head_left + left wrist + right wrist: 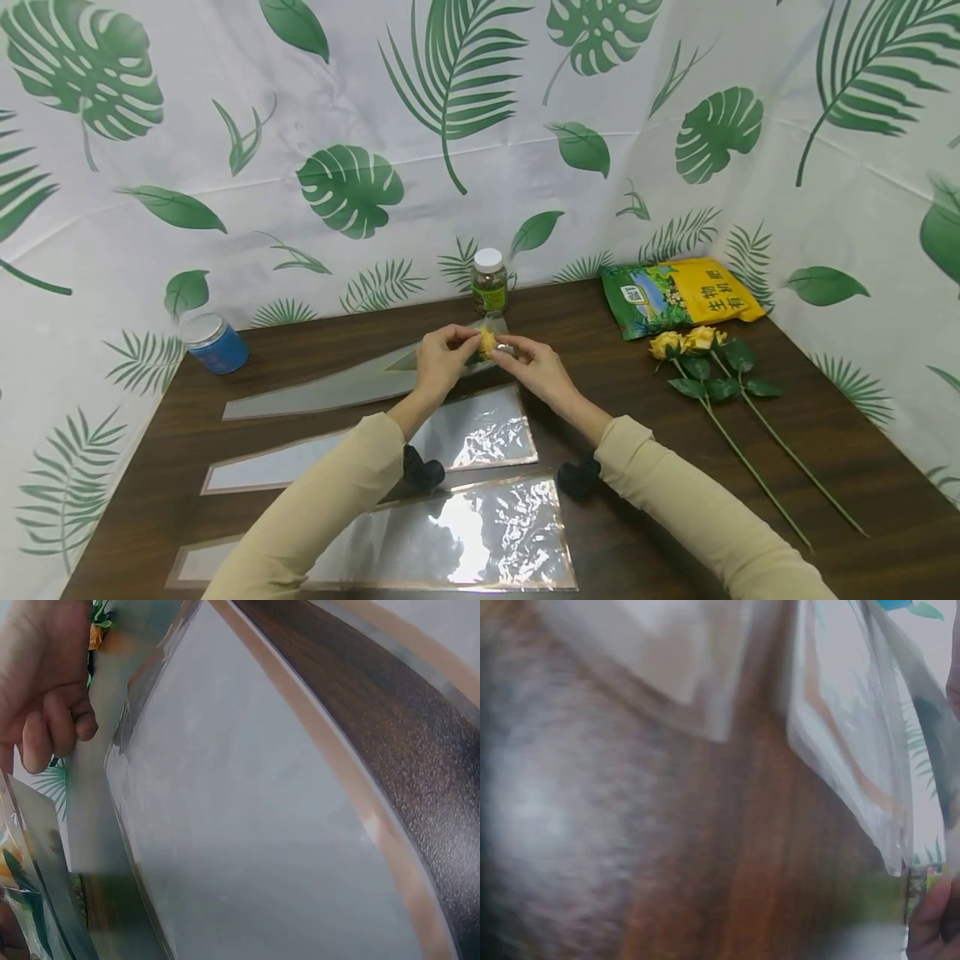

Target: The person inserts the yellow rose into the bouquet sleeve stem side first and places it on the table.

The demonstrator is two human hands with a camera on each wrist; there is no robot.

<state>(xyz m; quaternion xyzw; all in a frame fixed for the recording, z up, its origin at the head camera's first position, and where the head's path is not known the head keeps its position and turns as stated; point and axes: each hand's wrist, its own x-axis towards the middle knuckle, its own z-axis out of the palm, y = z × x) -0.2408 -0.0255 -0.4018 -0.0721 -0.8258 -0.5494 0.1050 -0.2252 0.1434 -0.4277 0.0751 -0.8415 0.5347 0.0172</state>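
A clear flower sleeve [322, 390] lies farthest back of the sleeves on the dark table, with a yellow rose [487, 342] at its wide right end. My left hand [441, 360] pinches the sleeve at the rose's left side. From the right, my right hand [542, 373] pinches its edge beside the bloom. The left wrist view has the left hand [52, 697] with curled fingers above the wrapped rose's green leaf [26, 889]. Only some fingers of the right hand [930, 919] show at the right wrist view's edge. Fingers partly cover the bloom.
Two more flat sleeves [480, 429] [442, 542] lie nearer. Two yellow roses [705, 396] rest at the right, below a yellow-green bag [682, 293]. A white-capped jar [490, 287] stands behind the hands, a blue tub [217, 346] at the left.
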